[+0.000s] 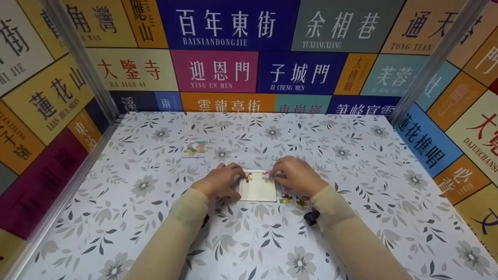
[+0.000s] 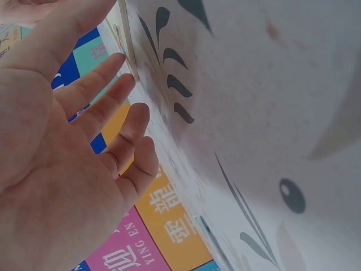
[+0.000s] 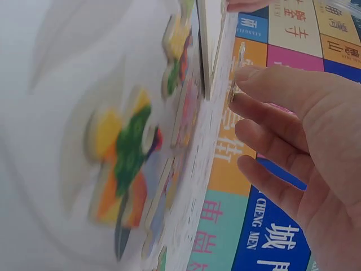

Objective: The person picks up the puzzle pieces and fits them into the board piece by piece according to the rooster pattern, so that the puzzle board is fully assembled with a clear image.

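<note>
We have one puzzle piece (image 1: 249,177) on the puzzle board (image 1: 257,187), our left hand (image 1: 220,181) loosely spread at its edge, our right hand (image 1: 293,175) pinching a second piece (image 1: 266,174) above it, while loose pieces (image 1: 292,200) wait beside it.

Square cream cardboard puzzle tray (image 1: 257,190): flat on table, mostly bare. Landmark for all below.
Colourful jigsaw piece (image 1: 248,177): seated at tray's far-left corner.
Second colourful jigsaw piece (image 1: 266,174): at tray's far-right corner, pinched.
Loose multicoloured jigsaw pieces (image 1: 293,200): flat, just beside tray's near-right corner.
</note>
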A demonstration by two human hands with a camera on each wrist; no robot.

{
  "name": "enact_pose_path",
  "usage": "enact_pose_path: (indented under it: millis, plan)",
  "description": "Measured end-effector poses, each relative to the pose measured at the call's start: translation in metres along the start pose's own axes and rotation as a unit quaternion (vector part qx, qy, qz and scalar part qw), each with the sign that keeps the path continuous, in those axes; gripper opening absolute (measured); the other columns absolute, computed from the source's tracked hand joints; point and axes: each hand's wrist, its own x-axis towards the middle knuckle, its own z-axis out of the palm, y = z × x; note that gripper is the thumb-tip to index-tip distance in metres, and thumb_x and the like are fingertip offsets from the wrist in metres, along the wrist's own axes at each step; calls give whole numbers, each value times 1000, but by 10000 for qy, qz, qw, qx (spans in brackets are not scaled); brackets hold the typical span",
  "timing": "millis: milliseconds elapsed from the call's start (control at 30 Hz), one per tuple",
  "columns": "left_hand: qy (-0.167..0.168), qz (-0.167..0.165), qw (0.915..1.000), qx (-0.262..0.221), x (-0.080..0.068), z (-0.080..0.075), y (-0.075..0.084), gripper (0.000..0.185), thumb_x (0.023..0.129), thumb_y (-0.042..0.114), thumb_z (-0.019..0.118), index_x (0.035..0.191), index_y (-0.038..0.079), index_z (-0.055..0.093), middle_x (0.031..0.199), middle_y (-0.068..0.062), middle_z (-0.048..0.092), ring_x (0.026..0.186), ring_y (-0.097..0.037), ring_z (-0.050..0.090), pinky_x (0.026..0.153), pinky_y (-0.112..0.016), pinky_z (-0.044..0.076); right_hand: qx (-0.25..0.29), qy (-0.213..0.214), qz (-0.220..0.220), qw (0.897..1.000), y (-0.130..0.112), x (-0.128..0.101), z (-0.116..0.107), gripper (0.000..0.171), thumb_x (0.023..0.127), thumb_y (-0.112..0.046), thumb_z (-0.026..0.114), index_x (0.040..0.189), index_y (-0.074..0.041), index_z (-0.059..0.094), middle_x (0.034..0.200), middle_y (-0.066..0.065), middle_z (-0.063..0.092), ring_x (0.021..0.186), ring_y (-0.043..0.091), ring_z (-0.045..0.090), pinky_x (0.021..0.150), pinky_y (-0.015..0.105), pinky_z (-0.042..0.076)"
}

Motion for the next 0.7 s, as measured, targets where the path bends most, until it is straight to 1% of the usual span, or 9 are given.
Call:
enact_pose_path:
  millis: [133,267,533,700]
  plan:
    - [-70,-27,10000,-2,0,0,0,62,81,26,89,137,14,64,152,-5,51,128,-33,47,108,-48,44,-24,-190,38,9998,-4,6,1,17,92,-19,78,109,-18,82,109,-2,75,105,19,69,94,40,56]
    - [-80,-69,9999,105,0,0,-1,62,81,27,89,137,13,64,152,-5,51,128,-33,48,108,-48,44,58,-320,108,9994,-8,12,3,18,92,-20,79,110,-19,82,108,-3,75,104,17,69,93,39,56]
    - [-34,23,9998,191,2,-2,0,61,81,28,89,135,15,64,150,-6,52,127,-36,49,106,-49,46,54,-298,181,9994,-13,20,8,18,91,-19,78,109,-20,82,107,-4,75,105,17,68,94,38,56]
    - [-37,35,9999,158,2,-1,0,61,80,27,89,134,14,64,149,-6,54,125,-35,50,105,-48,46,150,-226,9,9996,-16,23,13,17,90,-16,78,106,-19,82,105,-4,75,103,17,68,94,37,55]
